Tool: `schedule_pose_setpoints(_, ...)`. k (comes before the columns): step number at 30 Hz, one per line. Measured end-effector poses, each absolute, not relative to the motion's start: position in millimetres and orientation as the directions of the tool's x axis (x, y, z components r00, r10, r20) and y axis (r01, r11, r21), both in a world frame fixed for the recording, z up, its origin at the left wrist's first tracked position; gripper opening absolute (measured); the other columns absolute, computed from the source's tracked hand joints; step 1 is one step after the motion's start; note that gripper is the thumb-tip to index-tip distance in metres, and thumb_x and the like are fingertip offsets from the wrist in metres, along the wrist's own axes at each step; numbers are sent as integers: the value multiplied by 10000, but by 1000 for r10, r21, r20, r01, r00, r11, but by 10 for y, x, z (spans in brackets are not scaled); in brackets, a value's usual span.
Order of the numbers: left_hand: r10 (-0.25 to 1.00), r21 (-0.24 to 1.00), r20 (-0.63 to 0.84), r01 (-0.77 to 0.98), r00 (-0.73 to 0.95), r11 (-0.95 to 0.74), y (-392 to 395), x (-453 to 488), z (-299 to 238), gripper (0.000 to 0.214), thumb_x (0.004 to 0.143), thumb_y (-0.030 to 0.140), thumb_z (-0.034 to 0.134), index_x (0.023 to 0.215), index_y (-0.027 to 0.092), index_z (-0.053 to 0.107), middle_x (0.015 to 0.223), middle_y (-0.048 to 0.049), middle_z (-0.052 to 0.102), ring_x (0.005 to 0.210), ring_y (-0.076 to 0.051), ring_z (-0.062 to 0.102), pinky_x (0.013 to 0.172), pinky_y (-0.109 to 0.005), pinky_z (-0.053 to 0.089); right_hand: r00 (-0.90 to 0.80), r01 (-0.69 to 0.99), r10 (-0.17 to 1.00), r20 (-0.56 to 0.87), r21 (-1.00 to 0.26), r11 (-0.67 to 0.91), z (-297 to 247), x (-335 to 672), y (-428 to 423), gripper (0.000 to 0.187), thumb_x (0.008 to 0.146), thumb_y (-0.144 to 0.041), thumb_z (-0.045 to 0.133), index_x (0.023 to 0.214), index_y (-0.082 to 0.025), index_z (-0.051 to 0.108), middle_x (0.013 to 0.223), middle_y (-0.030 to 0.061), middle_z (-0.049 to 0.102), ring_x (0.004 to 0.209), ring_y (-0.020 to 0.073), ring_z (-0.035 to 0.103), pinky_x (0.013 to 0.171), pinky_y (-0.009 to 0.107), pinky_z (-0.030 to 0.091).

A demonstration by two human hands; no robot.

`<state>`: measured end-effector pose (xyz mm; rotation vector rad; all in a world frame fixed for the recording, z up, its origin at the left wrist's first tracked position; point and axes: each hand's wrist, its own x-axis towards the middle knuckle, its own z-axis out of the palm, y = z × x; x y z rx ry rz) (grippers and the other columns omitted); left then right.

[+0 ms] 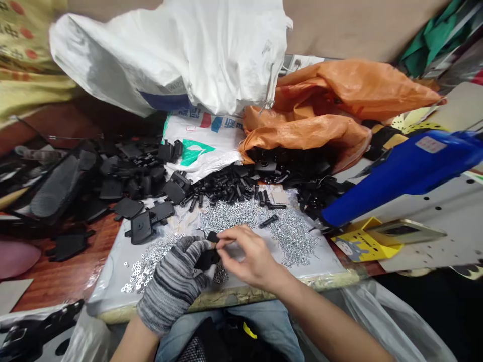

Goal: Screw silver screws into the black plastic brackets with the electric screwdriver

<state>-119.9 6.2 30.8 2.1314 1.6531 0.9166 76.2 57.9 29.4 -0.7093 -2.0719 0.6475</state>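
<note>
My left hand (pixel 172 282), in a grey striped knit glove, is shut on a small black plastic part (pixel 207 259). My right hand (pixel 245 254) is bare, and its fingertips pinch a small black piece (pixel 213 237) at the top of that part. Below my hands, a white-covered board (pixel 316 261) holds spread silver screws (pixel 241 213), a heap of silver washers (pixel 145 266), and black bolts (pixel 222 186). Flat black plastic parts (pixel 141 227) lie at its left side.
A pile of black plastic parts (pixel 128 173) spreads to the left on a wooden surface (pixel 75 266). Behind the board are white woven sacks (pixel 177 60) and an orange sack (pixel 313 113). A blue tool (pixel 400 176) and a yellow box (pixel 360 241) lie to the right.
</note>
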Motion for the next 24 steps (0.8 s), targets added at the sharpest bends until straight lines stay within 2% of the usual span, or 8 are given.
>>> schedule_pose_setpoints(3,922,578,370,748,117,-327,28,-1160,323,250,764,242,667,1009,240,715,939,-34,744,817,-205,715,781,-342,601,-578,214,608,545,-618,757,444,761,512,398,817,-70,589,1188,-210,551,902,18,730,811,177,663,810,373,463)
schedule_pose_setpoints(8,914,817,405,438,30,-376,-59,-990,356,274,701,286,756,955,252,659,830,27,741,664,-131,701,627,-217,581,-477,76,711,516,-782,619,636,861,315,238,856,-115,614,1066,-220,575,835,11,692,819,178,630,803,375,469)
schedule_pose_setpoints(12,951,884,306,359,39,-300,-71,-803,334,245,691,266,771,917,252,678,816,19,744,696,-149,707,665,-245,579,-520,266,718,462,-712,650,767,1028,215,260,870,-54,561,1092,-191,561,907,41,649,868,184,574,809,379,448)
schedule_pose_setpoints(15,972,940,197,257,130,-225,-63,-707,285,260,689,264,778,929,248,680,815,13,751,696,-157,701,672,-254,573,-576,266,707,411,-723,637,828,1132,186,264,886,-62,550,1110,-201,563,895,24,632,859,174,573,815,370,448)
schedule_pose_setpoints(19,979,971,172,147,113,-188,-37,-576,190,329,708,288,775,1015,249,663,970,-25,745,845,-190,697,799,-304,563,-560,373,748,357,-697,612,871,1169,138,457,916,-98,559,1347,-230,483,911,11,672,919,190,604,895,407,449)
schedule_pose_setpoints(21,987,977,133,157,92,-146,-16,-497,151,235,770,302,721,987,240,654,972,-35,719,876,-190,673,830,-319,540,-480,503,762,435,-575,645,892,1211,172,511,897,-112,602,1374,-241,472,939,20,681,964,214,615,931,440,441)
schedule_pose_setpoints(22,992,984,96,143,86,-107,-8,-460,137,191,796,307,693,964,232,642,957,-36,702,881,-187,660,837,-320,530,-372,562,750,547,-510,651,904,1260,227,496,874,-122,637,1335,-249,505,971,30,678,993,228,616,947,454,439)
schedule_pose_setpoints(24,997,998,-14,65,82,9,-1,-405,116,156,831,340,647,922,221,601,892,-23,666,832,-169,636,810,-310,516,-3,646,647,762,-493,583,922,1424,431,418,837,-154,691,1222,-253,564,1053,51,656,1066,248,605,982,473,433)
